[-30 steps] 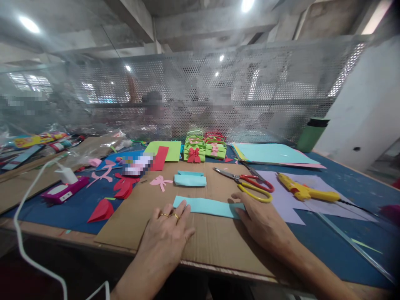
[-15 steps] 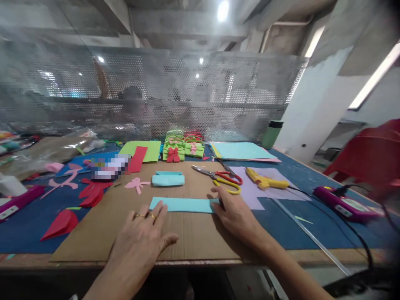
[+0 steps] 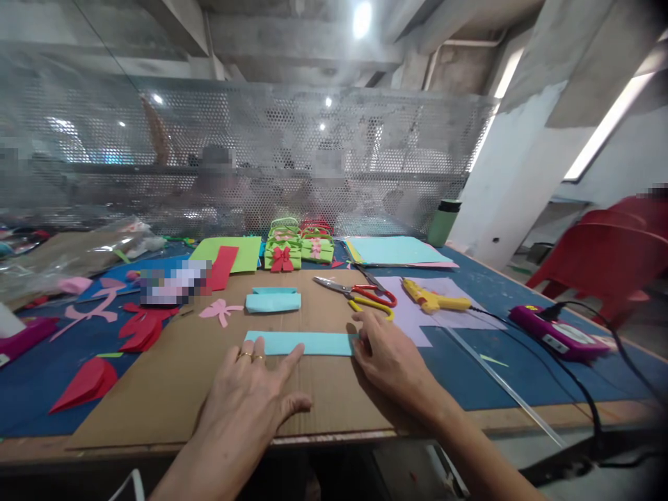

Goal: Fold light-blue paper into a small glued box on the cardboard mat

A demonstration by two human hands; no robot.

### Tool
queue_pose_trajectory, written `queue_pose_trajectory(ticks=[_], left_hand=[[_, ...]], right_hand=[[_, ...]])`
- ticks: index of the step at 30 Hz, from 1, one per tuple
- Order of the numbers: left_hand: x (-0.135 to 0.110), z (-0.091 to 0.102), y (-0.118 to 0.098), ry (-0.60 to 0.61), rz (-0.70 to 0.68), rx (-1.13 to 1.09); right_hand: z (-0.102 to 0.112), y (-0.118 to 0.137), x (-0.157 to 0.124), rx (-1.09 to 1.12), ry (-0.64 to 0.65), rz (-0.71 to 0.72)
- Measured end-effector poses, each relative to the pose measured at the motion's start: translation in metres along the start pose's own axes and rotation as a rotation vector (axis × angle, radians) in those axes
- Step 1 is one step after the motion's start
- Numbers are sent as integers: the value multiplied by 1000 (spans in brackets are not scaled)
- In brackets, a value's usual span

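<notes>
A light-blue strip [image 3: 323, 344], of foam or felt sheet by its look, lies flat across a piece of cardboard [image 3: 172, 390]. My left hand [image 3: 250, 390], with rings on two fingers, is spread; its fingertips rest on the strip's left part. At the right end, the bent fingers of my right hand [image 3: 386, 351] close on the strip, partly hiding that end. Just beyond lies a folded light-blue piece [image 3: 273, 301]. Scissors [image 3: 360, 290] with red and yellow handles lie close past my right hand. A pink bow [image 3: 222, 311] sits to the left.
Small green bags [image 3: 283, 252] stand at the back, near stacked coloured sheets [image 3: 401, 250]. On the right are a yellow glue gun [image 3: 433, 299], a clear glue stick [image 3: 495, 376] and a purple power box [image 3: 556, 334]. Red cut pieces [image 3: 86, 383] lie left. A green bottle [image 3: 444, 223] stands behind.
My left index finger has shifted right along the strip, so the fingers are spread wider. My right hand stays at the strip's right end. The view has turned slightly right.
</notes>
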State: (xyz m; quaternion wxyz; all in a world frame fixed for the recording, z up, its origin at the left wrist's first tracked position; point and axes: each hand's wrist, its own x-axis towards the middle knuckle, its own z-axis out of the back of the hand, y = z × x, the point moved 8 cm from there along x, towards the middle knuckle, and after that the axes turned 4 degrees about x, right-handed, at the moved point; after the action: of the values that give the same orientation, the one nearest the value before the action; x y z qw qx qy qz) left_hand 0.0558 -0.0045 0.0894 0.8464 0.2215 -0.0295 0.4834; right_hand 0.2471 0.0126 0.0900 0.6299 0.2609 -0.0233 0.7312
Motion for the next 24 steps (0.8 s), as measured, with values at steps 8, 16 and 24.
queue_pose_trajectory(ticks=[8, 16, 24], left_hand=[[10, 7, -2, 94, -49, -76], [10, 12, -2, 80, -75, -102], [11, 10, -2, 106, -83, -90]], right_hand=[[9, 55, -8, -80, 133, 475], [3, 68, -10, -131, 257, 612], [8, 60, -14, -79, 298, 621]])
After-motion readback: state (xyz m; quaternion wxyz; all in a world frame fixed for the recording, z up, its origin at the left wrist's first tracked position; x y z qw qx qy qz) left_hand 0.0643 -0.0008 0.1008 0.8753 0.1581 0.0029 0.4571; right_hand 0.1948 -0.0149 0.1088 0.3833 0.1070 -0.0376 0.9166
